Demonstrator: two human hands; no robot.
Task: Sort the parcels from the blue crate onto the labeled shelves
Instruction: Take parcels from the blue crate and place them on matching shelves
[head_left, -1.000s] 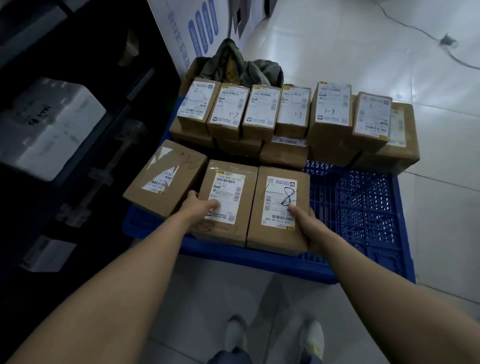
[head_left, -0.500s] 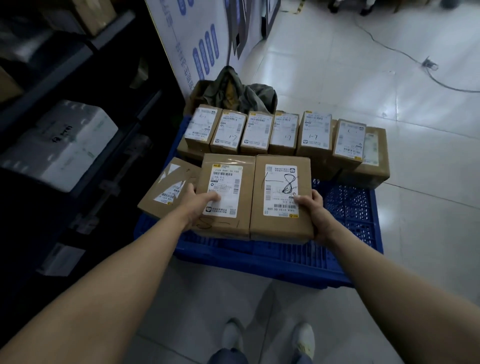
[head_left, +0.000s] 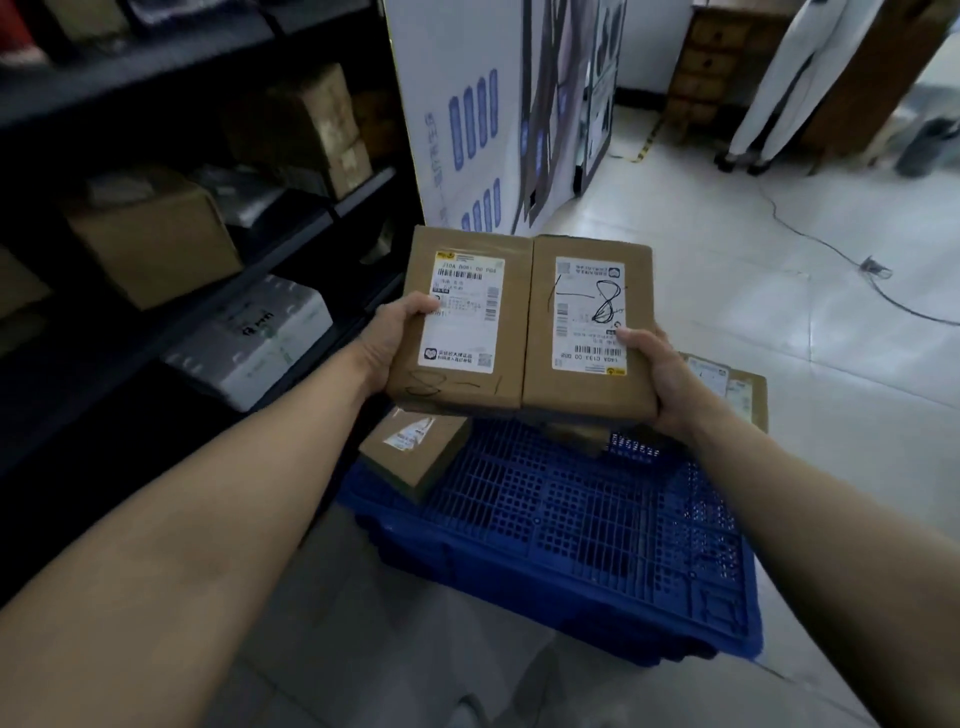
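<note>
Two brown cardboard parcels are held side by side in the air above the blue crate (head_left: 571, 525). My left hand (head_left: 397, 338) grips the left parcel (head_left: 462, 317) by its left edge, thumb on its white label. My right hand (head_left: 652, 374) grips the right parcel (head_left: 587, 322), whose label bears a handwritten 8, at its lower right corner. Another taped parcel (head_left: 415, 452) leans on the crate's left rim. More parcels (head_left: 737, 384) show behind my right wrist, mostly hidden.
Dark shelves (head_left: 171, 270) on the left hold cardboard boxes (head_left: 150, 239) and a white foam box (head_left: 254, 343). A white signboard with blue print (head_left: 457, 114) stands behind the crate. A cable (head_left: 831, 254) runs over the tiled floor at right.
Both hands have lifted the two front parcels off the crate and raised them together. The view has tilted up, showing the shelves and the room.
</note>
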